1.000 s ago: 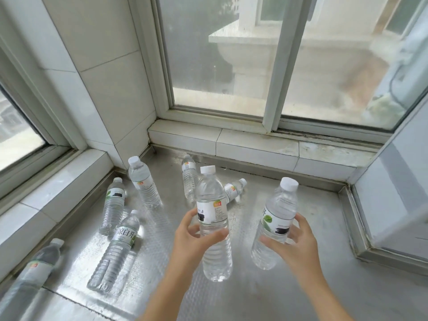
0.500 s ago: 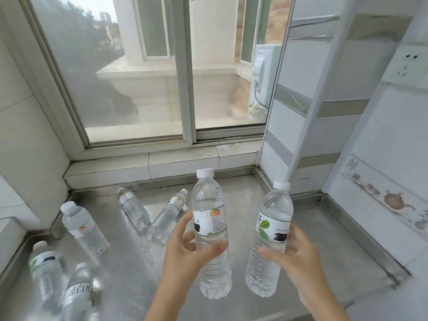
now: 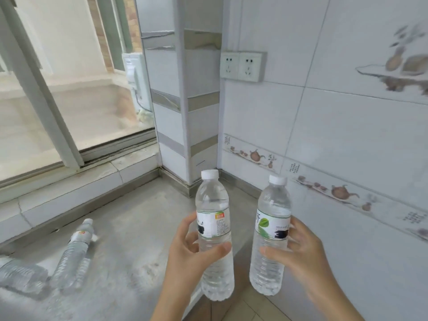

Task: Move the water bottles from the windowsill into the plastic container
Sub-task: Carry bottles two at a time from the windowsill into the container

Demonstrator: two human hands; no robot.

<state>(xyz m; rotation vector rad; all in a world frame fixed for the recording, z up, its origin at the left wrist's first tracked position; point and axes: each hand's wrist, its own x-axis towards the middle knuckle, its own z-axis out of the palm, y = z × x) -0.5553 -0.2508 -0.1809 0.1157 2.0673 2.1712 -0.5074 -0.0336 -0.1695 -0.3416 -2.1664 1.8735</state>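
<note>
While each hand carries one bottle upright, more lie on the windowsill (image 3: 129, 228).
Left hand (image 3: 187, 258) wraps the orange-label bottle (image 3: 214, 232), right hand (image 3: 301, 256) the green-label bottle (image 3: 272, 230); mid-body grips likely steady transport.

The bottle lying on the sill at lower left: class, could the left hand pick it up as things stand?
Probably not yet. The left hand already grips an upright bottle, so it has no free fingers. The sill between it and the lying bottle looks unobstructed.
</note>
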